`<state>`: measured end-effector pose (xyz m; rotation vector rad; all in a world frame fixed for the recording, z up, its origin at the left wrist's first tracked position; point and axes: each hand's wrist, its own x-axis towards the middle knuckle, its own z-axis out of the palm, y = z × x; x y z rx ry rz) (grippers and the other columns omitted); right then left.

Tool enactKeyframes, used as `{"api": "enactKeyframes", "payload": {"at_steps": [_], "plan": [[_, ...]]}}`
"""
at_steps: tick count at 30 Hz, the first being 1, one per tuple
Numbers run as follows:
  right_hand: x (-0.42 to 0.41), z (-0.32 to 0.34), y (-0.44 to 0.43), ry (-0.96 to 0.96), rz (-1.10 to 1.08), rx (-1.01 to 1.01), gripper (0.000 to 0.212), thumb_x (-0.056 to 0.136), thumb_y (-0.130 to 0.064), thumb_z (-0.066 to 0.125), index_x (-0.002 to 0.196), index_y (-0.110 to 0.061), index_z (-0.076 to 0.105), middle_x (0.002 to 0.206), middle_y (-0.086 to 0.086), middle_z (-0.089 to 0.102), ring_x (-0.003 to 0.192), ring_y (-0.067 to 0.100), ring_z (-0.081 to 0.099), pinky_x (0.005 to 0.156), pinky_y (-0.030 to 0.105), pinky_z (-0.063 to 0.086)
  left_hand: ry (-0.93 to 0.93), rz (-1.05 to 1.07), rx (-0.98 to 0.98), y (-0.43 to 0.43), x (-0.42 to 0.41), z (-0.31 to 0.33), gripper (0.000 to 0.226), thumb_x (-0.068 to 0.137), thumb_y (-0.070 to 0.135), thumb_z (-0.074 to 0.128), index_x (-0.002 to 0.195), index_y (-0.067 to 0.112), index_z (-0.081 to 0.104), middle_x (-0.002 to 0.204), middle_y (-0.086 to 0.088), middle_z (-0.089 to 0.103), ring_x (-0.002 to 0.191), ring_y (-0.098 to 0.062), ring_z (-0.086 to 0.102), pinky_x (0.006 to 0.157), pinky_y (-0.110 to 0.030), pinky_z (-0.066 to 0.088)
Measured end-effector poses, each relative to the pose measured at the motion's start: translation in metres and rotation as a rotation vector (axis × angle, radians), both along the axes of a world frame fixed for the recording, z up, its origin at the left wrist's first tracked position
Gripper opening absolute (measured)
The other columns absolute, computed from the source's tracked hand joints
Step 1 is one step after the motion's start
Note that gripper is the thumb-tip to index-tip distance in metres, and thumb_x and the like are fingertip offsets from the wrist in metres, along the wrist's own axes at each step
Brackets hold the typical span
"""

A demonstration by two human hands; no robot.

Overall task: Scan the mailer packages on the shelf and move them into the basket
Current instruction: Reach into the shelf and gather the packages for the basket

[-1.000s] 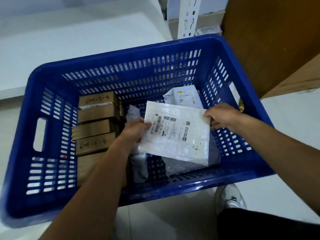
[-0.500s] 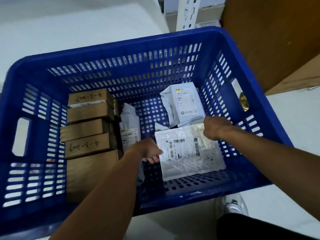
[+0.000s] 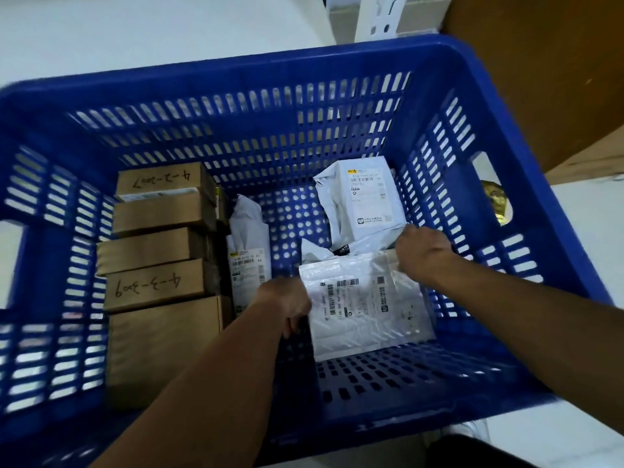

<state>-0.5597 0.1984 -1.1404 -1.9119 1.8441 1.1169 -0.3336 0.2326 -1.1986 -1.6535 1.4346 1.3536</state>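
Observation:
A white bubble mailer (image 3: 366, 305) with a barcode label lies flat on the floor of the blue plastic basket (image 3: 236, 106), near its front right. My left hand (image 3: 287, 304) holds the mailer's left edge, fingers curled under it. My right hand (image 3: 422, 253) pinches its far right corner. Behind it leans a grey mailer (image 3: 361, 197) with a white label. A narrow grey mailer (image 3: 248, 251) stands between the boxes and my left hand.
Several brown cardboard boxes (image 3: 158, 244) with handwritten numbers are stacked along the basket's left side. A brown wooden panel (image 3: 540, 62) rises at the right, a white slotted shelf post (image 3: 378, 15) behind the basket. Pale floor surrounds it.
Both hands have lowered the white bubble mailer from above the basket down onto its floor, and they still hold its edges.

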Motion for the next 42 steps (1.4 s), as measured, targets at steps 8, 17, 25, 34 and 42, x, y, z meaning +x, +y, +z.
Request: {"api": "enactKeyframes", "payload": {"at_steps": [8, 17, 25, 34, 42], "plan": [[0.017, -0.013, 0.017, -0.233, 0.471, 0.172, 0.071, 0.093, -0.043, 0.062, 0.147, -0.007, 0.032, 0.146, 0.013, 0.046, 0.127, 0.029, 0.050, 0.099, 0.040, 0.045, 0.107, -0.606, -0.579, -0.007, -0.031, 0.017, 0.031, 0.094, 0.038, 0.060, 0.099, 0.008, 0.064, 0.104, -0.012, 0.068, 0.087, -0.025, 0.063, 0.074, -0.032, 0.050], [-0.003, -0.041, 0.032, -0.076, 0.666, 0.244, 0.126, 0.074, -0.078, 0.063, 0.157, -0.004, 0.001, 0.160, 0.017, 0.018, 0.143, 0.034, 0.031, 0.109, 0.044, 0.040, 0.223, -1.285, -0.825, 0.013, -0.015, -0.034, 0.100, 0.093, 0.076, 0.025, 0.156, 0.006, -0.008, 0.163, -0.016, -0.017, 0.153, -0.029, -0.010, 0.125, -0.043, 0.002], [-0.005, -0.054, 0.045, 0.041, 0.708, 0.261, 0.126, 0.080, -0.077, 0.055, 0.155, 0.002, -0.010, 0.162, 0.020, 0.004, 0.143, 0.037, 0.026, 0.101, 0.042, 0.046, 0.200, -1.079, -0.712, 0.012, 0.005, -0.062, 0.124, 0.071, 0.099, 0.017, 0.156, 0.017, -0.020, 0.162, -0.005, -0.028, 0.150, -0.020, -0.025, 0.124, -0.044, -0.007], [-0.006, -0.070, 0.044, 0.041, 0.661, 0.234, 0.130, 0.074, -0.082, 0.058, 0.154, 0.005, 0.003, 0.156, 0.026, 0.013, 0.130, 0.039, 0.042, 0.098, 0.044, 0.050, 0.167, -1.085, -0.696, 0.010, 0.002, -0.065, 0.131, 0.064, 0.104, 0.019, 0.154, 0.020, -0.024, 0.158, -0.003, -0.037, 0.146, -0.019, -0.033, 0.122, -0.046, -0.012], [-0.012, -0.051, 0.037, -0.045, 0.668, 0.230, 0.132, 0.072, -0.082, 0.060, 0.155, 0.004, 0.005, 0.160, 0.022, 0.017, 0.138, 0.037, 0.037, 0.110, 0.048, 0.038, 0.252, -1.069, -0.682, 0.011, 0.004, -0.047, 0.125, 0.071, 0.099, 0.026, 0.155, 0.021, -0.023, 0.161, -0.001, -0.032, 0.148, -0.017, -0.029, 0.123, -0.042, -0.010]]}}
